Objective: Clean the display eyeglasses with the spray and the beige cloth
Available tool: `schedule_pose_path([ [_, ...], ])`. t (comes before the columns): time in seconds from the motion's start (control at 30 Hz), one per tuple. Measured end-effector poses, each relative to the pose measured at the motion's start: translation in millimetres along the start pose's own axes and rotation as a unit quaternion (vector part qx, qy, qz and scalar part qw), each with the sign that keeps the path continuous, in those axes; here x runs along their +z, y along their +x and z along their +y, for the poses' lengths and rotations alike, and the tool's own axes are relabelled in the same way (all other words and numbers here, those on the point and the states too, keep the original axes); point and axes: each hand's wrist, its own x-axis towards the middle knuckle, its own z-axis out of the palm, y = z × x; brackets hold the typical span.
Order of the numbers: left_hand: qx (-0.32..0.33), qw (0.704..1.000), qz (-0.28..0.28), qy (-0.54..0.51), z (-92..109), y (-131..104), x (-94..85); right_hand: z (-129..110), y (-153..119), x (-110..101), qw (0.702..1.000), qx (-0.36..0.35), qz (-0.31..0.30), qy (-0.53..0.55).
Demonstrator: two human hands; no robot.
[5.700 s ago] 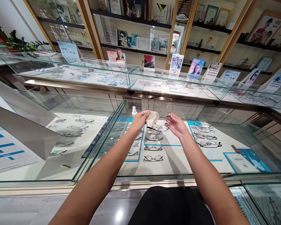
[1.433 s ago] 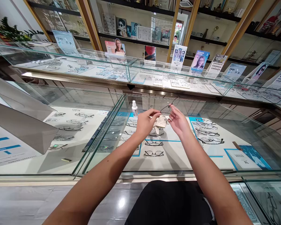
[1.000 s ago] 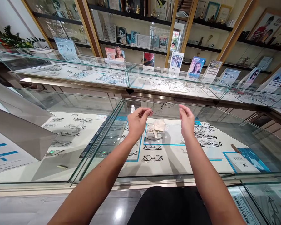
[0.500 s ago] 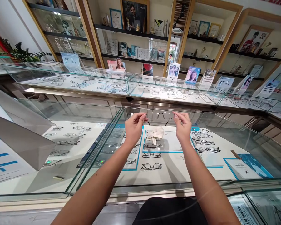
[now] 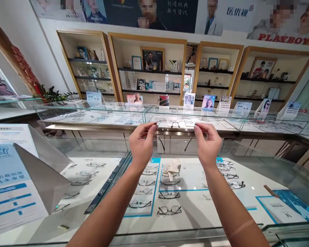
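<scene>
A pair of thin-rimmed eyeglasses (image 5: 175, 124) is held up above the glass counter, its nose pads toward me and its dark temple tips hanging down. My left hand (image 5: 142, 142) pinches the left end of the frame between thumb and fingers. At the right end, my right hand (image 5: 208, 141) has the same kind of pinch. Below the glasses, a crumpled cream cloth (image 5: 171, 168) lies on the counter. Rows of eyeglasses (image 5: 169, 210) are displayed under and around my forearms.
Folded cardboard signs (image 5: 18, 185) stand at the left on the glass display counter (image 5: 134, 236). A second glass showcase (image 5: 113, 118) with small standing cards runs across the back. Wooden shelves (image 5: 149, 71) line the wall. A blue-and-white leaflet (image 5: 285, 206) lies at the right.
My view has tilted up, showing wall posters. Both hands have raised the eyeglasses and moved slightly farther apart; the temples now hang lower in view. The cloth stays on the counter.
</scene>
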Motion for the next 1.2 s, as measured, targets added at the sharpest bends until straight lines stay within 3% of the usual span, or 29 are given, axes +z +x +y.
schedule_pose_path([
  [0.1, 0.037, 0.997, 0.048, -0.046, 34.5, 19.5, 7.3, -25.7, 24.9, 6.0, 0.997, -0.051, 0.057, 0.01],
  [0.2, 0.088, 0.989, 0.101, -0.054, 49.2, 22.7, 11.2, -38.7, 31.6, 8.4, 0.993, -0.082, 0.08, 0.025],
  [0.57, 0.163, 0.975, 0.152, -0.007, 54.2, 22.3, 10.3, -42.1, 23.3, 3.1, 0.989, -0.125, 0.081, -0.016],
  [1.2, 0.13, 0.98, 0.149, -0.004, 41.0, 23.9, 20.3, -55.6, 17.4, 0.5, 0.987, -0.137, 0.066, -0.052],
])
